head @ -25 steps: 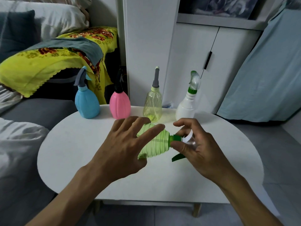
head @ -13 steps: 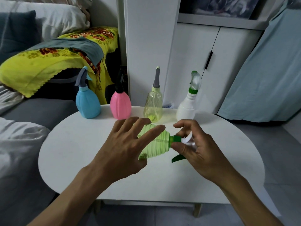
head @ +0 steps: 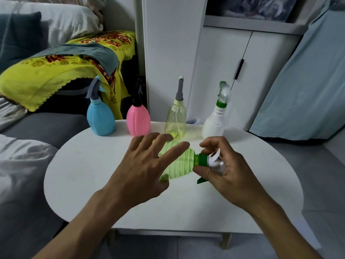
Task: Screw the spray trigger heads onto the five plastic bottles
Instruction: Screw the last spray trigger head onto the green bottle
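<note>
A ribbed light-green bottle (head: pixel 179 165) lies on its side above the middle of the white table (head: pixel 89 165), neck pointing right. My left hand (head: pixel 143 169) lies over its body with straight, spread fingers and the thumb beneath. My right hand (head: pixel 225 171) pinches the green collar of the white spray trigger head (head: pixel 202 160) seated on the neck, thumb below and forefinger above. Along the table's far edge stand a blue bottle (head: pixel 100 118), a pink bottle (head: pixel 138 120), a clear yellow bottle (head: pixel 175 120) and a white bottle (head: pixel 213 124), each upright with a head on top.
A grey sofa with a yellow flowered cloth (head: pixel 56 71) and pillows borders the table on the left. White cabinet doors (head: pixel 224 71) stand behind the bottles. A pale blue curtain (head: pixel 308 81) hangs at the right.
My right hand's fingers have shifted a little around the collar, and the white trigger lever shows more between them. My left hand and the bottle have barely moved.
</note>
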`<state>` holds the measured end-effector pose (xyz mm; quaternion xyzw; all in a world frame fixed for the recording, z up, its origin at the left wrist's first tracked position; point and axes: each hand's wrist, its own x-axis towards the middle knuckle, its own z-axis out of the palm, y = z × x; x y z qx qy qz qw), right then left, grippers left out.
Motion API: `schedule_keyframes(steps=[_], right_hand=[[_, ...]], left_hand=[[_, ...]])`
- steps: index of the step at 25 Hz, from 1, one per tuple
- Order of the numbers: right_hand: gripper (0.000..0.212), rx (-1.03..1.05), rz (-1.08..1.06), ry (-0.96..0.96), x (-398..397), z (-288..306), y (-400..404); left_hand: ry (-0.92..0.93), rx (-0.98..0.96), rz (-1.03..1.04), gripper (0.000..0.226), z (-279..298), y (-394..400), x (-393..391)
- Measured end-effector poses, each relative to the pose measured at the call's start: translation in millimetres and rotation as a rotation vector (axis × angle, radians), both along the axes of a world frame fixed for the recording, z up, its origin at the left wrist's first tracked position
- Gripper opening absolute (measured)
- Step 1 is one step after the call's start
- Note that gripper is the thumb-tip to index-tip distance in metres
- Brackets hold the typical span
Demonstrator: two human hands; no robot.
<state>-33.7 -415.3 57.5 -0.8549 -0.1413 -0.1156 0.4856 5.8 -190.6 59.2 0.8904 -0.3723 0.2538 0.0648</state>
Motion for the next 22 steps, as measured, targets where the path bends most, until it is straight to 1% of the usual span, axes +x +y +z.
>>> schedule_keyframes(steps=[4, 6, 8, 9, 10, 11, 12, 13, 14, 15, 16, 17, 19, 20, 22], right_hand=[[0.034, -0.031, -0.02, -0.027, -2, 5, -1], [0.026, 0.015, -0.063, -0.028, -2, 4, 0], [0.016, 0.141, -0.137, 0.074, -1, 5, 4], [0.011, 0.198, -0.165, 0.165, 0, 6, 3], [0.012, 0.269, -0.167, 0.283, 1, 9, -1], [0.025, 0.391, -0.128, 0.405, 2, 13, -7], [0.038, 0.589, -0.044, 0.497, 3, 15, -14], [0.046, 0.797, 0.052, 0.547, 4, 18, -19], [0.045, 0.958, 0.154, 0.553, 3, 21, -20], [0.039, 1.05, 0.253, 0.526, 3, 21, -18], [0.036, 1.101, 0.337, 0.493, 2, 18, -12], [0.039, 1.141, 0.391, 0.458, 2, 15, -4], [0.047, 1.218, 0.416, 0.41, 1, 10, 8], [0.047, 1.233, 0.418, 0.393, 1, 10, 10], [0.046, 1.205, 0.42, 0.382, 0, 14, 9]], left_hand=[[-0.009, -0.009, -0.016, 0.099, -8, -1, 0], [-0.004, -0.054, -0.003, 0.096, -12, -5, 0], [0.04, -0.143, 0.007, 0.087, -15, -9, 1], [0.08, -0.183, -0.006, 0.082, -15, -9, 3], [0.147, -0.225, -0.023, 0.079, -14, -8, 4], [0.266, -0.285, -0.036, 0.078, -13, -6, 5], [0.442, -0.372, -0.045, 0.077, -10, -4, 4], [0.654, -0.491, -0.068, 0.074, -8, -3, 4], [0.885, -0.628, -0.132, 0.069, -6, -5, 3], [1.109, -0.765, -0.236, 0.061, -4, -9, 1], [1.299, -0.881, -0.326, 0.055, -2, -13, -3], [1.463, -0.968, -0.387, 0.053, -2, -18, -7], [1.74, -1.064, -0.449, 0.056, -2, -22, -13], [1.842, -1.082, -0.469, 0.058, -5, -23, -15], [1.95, -1.11, -0.497, 0.062, -11, -23, -17]])
